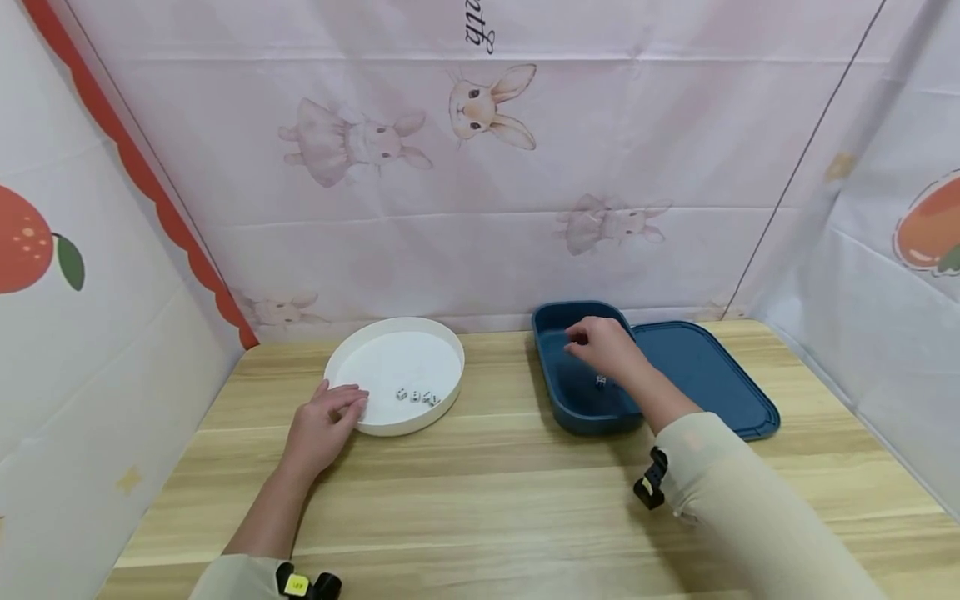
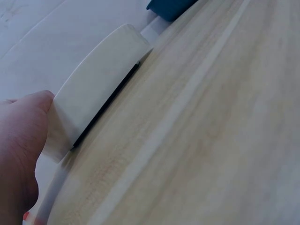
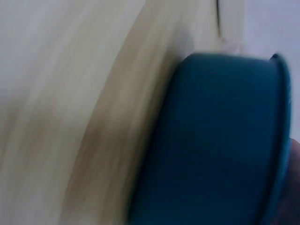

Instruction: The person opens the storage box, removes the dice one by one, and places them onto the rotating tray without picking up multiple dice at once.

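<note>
My left hand [image 1: 322, 421] rests at the near left rim of a round white tray [image 1: 393, 323], its fingertips reaching over the edge. In the left wrist view part of that hand [image 2: 23, 136] touches the tray's outer wall [image 2: 101, 75]. Several small white dice [image 1: 416, 397] lie in the tray's near right part. Over the deep blue container [image 1: 551, 383] hovers my right hand [image 1: 603, 346], fingers bent, with a small gap before the thumb and nothing visible between. A small die [image 1: 601, 381] shows inside, below the hand. The right wrist view is blurred, mostly the container's wall [image 3: 215, 136].
A flat blue lid [image 1: 705, 375] lies to the right of the container, partly behind the right forearm. The wooden table [image 1: 465, 500] meets a printed cloth backdrop [image 1: 480, 275] at the back, with cloth walls on both sides.
</note>
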Available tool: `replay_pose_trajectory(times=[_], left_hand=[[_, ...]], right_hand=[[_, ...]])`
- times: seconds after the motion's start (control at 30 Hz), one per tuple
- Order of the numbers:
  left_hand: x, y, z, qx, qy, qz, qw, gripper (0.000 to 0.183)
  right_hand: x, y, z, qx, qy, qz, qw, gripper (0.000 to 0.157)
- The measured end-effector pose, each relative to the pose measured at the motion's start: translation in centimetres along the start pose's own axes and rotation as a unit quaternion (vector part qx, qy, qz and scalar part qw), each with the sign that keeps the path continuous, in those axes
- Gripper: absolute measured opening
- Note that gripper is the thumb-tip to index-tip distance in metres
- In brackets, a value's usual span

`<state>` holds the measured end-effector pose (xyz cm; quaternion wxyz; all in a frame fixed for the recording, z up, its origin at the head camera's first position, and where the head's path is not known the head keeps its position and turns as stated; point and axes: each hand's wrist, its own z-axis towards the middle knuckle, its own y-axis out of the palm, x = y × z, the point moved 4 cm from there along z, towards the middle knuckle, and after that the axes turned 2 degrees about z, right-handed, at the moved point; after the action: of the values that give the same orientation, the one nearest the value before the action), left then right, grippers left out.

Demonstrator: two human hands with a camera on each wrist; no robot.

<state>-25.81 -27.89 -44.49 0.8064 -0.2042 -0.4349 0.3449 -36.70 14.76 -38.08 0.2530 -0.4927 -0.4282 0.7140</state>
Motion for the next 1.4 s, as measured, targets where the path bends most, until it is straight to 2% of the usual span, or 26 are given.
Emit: replay_pose_trajectory(times=[0.23,0.5,0.8,1.1,1.4], left_hand=[[-0.3,0.1,0.2,0.006,0.012,-0.005,0.9999,0.011],[-0.2,-0.1,0.4,0.001,0.004,0.0,1.0,0.011],[-0.3,-0.1,0.5,-0.002,0.004,0.004,1.0,0.012],[-0.3,0.2,0.7,-0.017,-0.007,-0.001,0.9998,0.014],[-0.6,0.0,0.3,-0.013,-0.018,-0.004,0.9997,0.013]], right_hand=[[2.5,0.6,0.5,-0.04,0.022,-0.046,0.998,0.03],[3.5,1.4,1.3,-0.077,0.046,-0.073,0.993,0.035],[3.3,0.9,3.4,-0.102,0.052,-0.091,0.989,0.032],[3.5,0.6,4.8,-0.159,0.081,-0.086,0.98,0.03],[3.7,1.3,5.3,-0.166,0.097,-0.088,0.977,0.028]])
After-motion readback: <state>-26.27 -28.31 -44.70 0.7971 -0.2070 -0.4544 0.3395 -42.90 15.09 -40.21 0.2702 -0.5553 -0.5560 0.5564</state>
